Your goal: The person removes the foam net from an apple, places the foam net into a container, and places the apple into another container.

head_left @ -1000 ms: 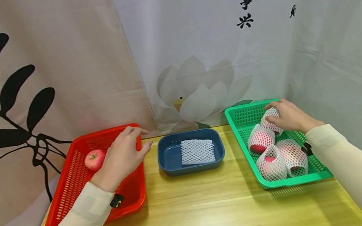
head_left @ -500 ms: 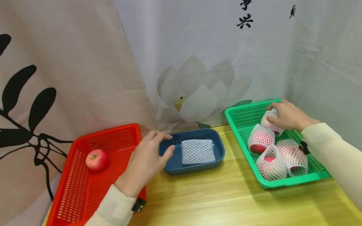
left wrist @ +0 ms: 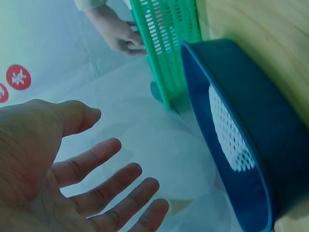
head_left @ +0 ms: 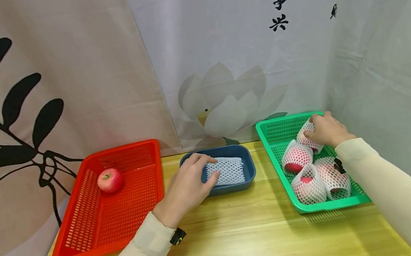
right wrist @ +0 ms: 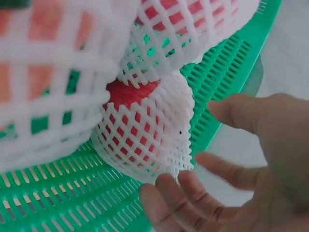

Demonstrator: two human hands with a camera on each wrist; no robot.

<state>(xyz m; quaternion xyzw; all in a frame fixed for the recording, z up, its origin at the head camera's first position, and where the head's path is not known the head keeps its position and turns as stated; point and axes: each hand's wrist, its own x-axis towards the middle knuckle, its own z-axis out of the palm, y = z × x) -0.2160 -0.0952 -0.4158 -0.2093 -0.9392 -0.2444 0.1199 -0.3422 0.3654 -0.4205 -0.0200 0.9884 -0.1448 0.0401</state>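
Note:
My left hand (head_left: 188, 189) hovers over the left part of a small dark blue tray (head_left: 236, 188), its fingers spread and holding nothing. Inside that tray lies a flat white foam net sleeve (head_left: 231, 171), just beyond the thumb and fingertips. My right hand (head_left: 331, 130) is over the back of the green basket (head_left: 272, 135), beside a foam-netted apple (head_left: 305, 137). In the right wrist view its loosely bent fingers are right at the lower edge of this apple's netting (right wrist: 140, 133), with the thumb apart from it.
A red basket (head_left: 130, 213) on the left holds one bare apple (head_left: 110, 180). More netted apples (head_left: 308, 185) sit at the front of the green basket. Everything stands on a wooden table (head_left: 228, 242) against a printed cloth backdrop (head_left: 214, 31).
My left hand has moved right, from above the red basket to over the blue tray. My right hand has shifted slightly, drawing back a little from the rear netted apple.

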